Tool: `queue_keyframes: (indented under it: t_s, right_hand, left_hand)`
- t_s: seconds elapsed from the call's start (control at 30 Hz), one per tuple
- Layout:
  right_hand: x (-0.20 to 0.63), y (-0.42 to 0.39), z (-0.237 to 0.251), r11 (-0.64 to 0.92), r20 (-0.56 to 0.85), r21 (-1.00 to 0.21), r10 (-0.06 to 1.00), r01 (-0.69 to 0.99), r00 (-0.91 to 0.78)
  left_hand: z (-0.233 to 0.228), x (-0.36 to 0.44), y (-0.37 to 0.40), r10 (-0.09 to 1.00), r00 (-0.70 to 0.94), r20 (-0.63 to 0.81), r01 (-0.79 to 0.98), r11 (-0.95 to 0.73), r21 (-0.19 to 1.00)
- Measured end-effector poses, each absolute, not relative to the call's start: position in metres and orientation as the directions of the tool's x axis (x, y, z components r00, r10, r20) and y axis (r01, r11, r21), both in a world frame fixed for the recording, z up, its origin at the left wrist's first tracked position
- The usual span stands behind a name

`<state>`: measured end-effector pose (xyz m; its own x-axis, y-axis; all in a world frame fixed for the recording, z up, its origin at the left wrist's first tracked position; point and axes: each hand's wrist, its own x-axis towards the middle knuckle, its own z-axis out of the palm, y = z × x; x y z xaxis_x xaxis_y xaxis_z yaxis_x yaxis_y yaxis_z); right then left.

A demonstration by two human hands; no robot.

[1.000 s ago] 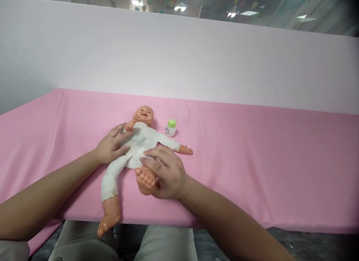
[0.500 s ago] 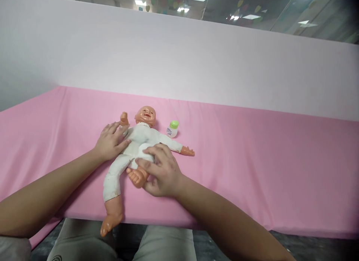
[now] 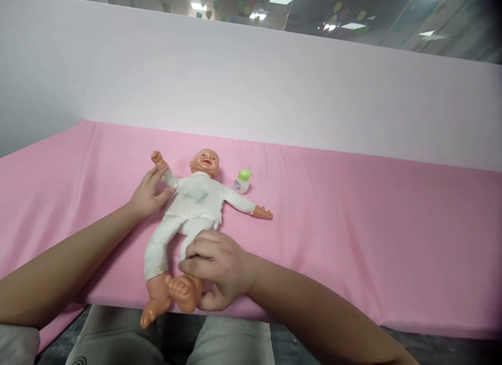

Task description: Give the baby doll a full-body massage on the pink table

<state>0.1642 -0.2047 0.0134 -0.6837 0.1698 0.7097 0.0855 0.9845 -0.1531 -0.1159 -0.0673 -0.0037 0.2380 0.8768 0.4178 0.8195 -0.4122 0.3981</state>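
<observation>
A baby doll [image 3: 198, 197] with a white cloth body lies on its back, its head toward the far side. My right hand [image 3: 219, 271] is closed round the doll's lower leg on my right, just above the bare foot [image 3: 184, 293]. That leg lies bent toward the near edge, partly hidden by my fingers. My left hand [image 3: 151, 195] rests against the doll's arm on my left, with fingers stretched out and the thumb apart. The doll's other arm [image 3: 243, 204] lies straight out to the right.
A small clear bottle with a green cap [image 3: 242, 182] lies tilted beside the doll's head. Pink cloth [image 3: 333, 224] covers the table. A white panel [image 3: 251, 88] stands along the back. My knees are under the near edge.
My right hand has drawn the doll's leg down toward the near edge, straightening it somewhat. The doll's arm by my left hand has swung outward, and my left hand shifted slightly left.
</observation>
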Motion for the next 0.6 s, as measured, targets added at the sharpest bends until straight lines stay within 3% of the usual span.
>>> queue_keyframes:
  t_s: [0.17, 0.27, 0.37, 0.43, 0.6]
  right_hand:
    - [0.182, -0.194, 0.027, 0.914, 0.862, -0.167, 0.317, 0.371, -0.396]
    - [0.188, -0.18, 0.024, 0.793, 0.768, -0.261, 0.516, 0.551, -0.378]
    - [0.19, -0.168, 0.02, 0.663, 0.613, -0.356, 0.698, 0.659, -0.371]
    - [0.19, -0.167, 0.019, 0.67, 0.615, -0.364, 0.694, 0.647, -0.373]
    - [0.184, -0.185, 0.02, 0.851, 0.748, -0.2, 0.453, 0.486, -0.486]
  left_hand:
    - [-0.003, -0.102, -0.08, 0.712, 0.539, 0.449, 0.69, -0.679, 0.249]
    - [0.001, -0.095, -0.081, 0.633, 0.674, 0.381, 0.609, -0.768, 0.198]
    - [0.004, -0.092, -0.083, 0.645, 0.687, 0.334, 0.602, -0.763, 0.234]
    - [0.004, -0.092, -0.084, 0.696, 0.639, 0.327, 0.636, -0.717, 0.284]
    - [-0.001, -0.096, -0.081, 0.843, 0.373, 0.387, 0.77, -0.514, 0.378]
